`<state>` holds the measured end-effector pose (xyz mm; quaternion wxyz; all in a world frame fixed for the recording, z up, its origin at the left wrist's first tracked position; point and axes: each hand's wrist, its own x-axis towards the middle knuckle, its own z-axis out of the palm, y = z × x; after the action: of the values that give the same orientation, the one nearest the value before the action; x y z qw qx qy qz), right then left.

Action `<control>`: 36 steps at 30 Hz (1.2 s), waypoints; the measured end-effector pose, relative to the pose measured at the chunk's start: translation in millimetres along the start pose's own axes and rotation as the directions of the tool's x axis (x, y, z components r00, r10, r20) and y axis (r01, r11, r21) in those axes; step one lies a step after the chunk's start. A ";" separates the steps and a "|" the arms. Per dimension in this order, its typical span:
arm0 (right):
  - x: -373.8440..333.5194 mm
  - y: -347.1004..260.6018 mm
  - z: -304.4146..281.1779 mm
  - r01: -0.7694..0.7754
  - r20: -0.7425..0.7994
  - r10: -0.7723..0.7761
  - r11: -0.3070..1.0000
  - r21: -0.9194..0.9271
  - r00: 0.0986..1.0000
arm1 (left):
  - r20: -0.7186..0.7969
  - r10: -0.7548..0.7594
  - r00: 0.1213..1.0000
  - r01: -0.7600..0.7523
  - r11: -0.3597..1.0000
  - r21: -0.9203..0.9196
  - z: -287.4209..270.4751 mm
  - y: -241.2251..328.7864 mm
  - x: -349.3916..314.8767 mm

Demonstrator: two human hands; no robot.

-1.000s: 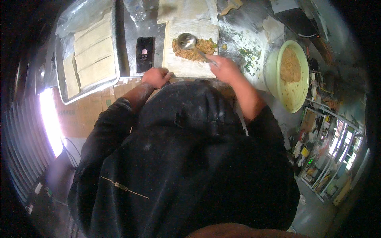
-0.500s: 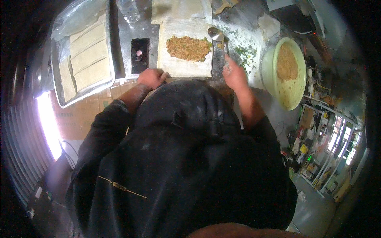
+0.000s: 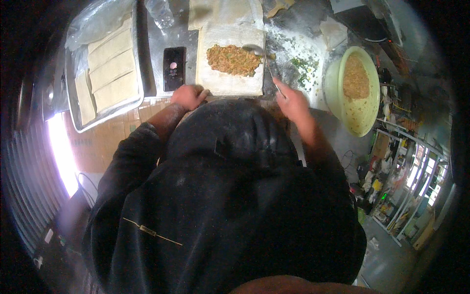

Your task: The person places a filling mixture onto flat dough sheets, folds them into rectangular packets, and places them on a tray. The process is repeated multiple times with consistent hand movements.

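A square sheet of pale dough [image 3: 235, 87] lies on the metal table in front of me, with a patch of orange-brown minced filling [image 3: 230, 62] spread across its middle. My right hand [image 3: 292, 101] is closed round the handle of a metal spoon [image 3: 255, 49], whose bowl touches the filling's far right edge. At the sheet's near left corner, by the table's edge, rests my left hand [image 3: 188, 97] with its fingers curled in. Whatever those fingers grip, if anything, is hidden.
Left of the sheet lies a black phone [image 3: 174, 68], then a metal tray [image 3: 139, 93] of cut dough strips beside a plastic bag. More dough [image 3: 223, 13] lies behind. Chopped greens [image 3: 304, 71] and flour are scattered on the right, beside a pale green bowl [image 3: 360, 115] of filling.
The spoon's bowl has moved left from beside the sheet onto the filling's edge and is tilted over. Filling at the upper right looks more spread. My left hand stays in place.
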<state>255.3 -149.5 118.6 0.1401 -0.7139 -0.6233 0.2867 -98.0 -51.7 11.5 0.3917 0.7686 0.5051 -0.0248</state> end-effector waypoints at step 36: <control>28.3 -45.4 11.0 -0.351 0.332 0.216 0.833 0.429 0.918 | 0.053 -0.044 0.998 0.044 0.999 0.002 3.7 -1.6 3.4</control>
<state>213.8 -115.4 128.5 0.1817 -0.6958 -0.4319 0.5443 -96.4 -51.2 6.5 0.4040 0.7564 0.5116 -0.0538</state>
